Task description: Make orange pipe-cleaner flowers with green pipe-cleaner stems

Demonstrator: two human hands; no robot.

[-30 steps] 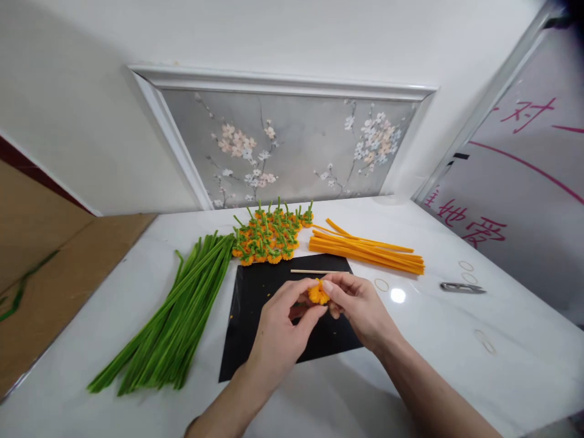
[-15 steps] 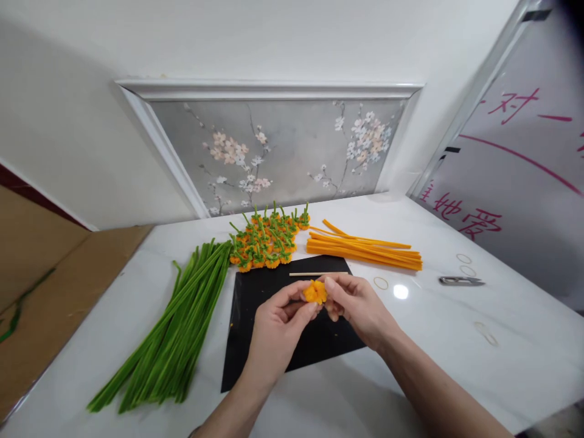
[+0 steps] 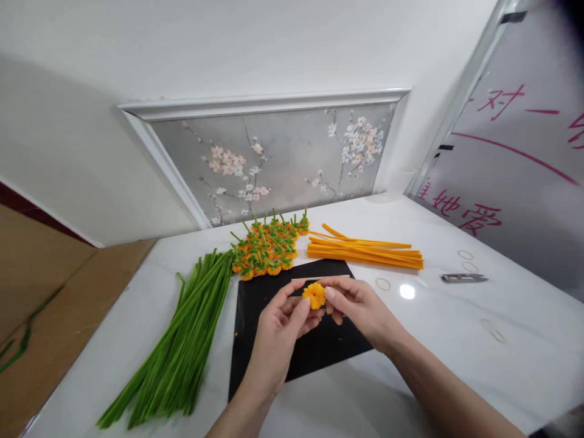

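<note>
An orange pipe-cleaner flower (image 3: pixel 314 296) is pinched between my two hands, its round, petalled face turned up toward me. My left hand (image 3: pixel 280 322) grips its left edge with thumb and fingers. On the other edge, the thumb and fingers of my right hand (image 3: pixel 360 307) close on it. Below both hands lies a black mat (image 3: pixel 264 347). A thin pale stick (image 3: pixel 340 277) rests along the mat's far part, partly hidden behind my fingers.
Green pipe cleaners (image 3: pixel 177 347) lie bundled at left. Finished orange flowers with green stems (image 3: pixel 267 246) cluster behind the mat, beside orange pipe cleaners (image 3: pixel 365 250). Thread snips (image 3: pixel 463 278) and several rubber bands (image 3: pixel 382 284) lie at right. Cardboard (image 3: pixel 59 304) borders the table's left side.
The flower has turned so its rounded petals and centre show more fully. My fingers have shifted slightly around it, and the camera view has moved a little.
</note>
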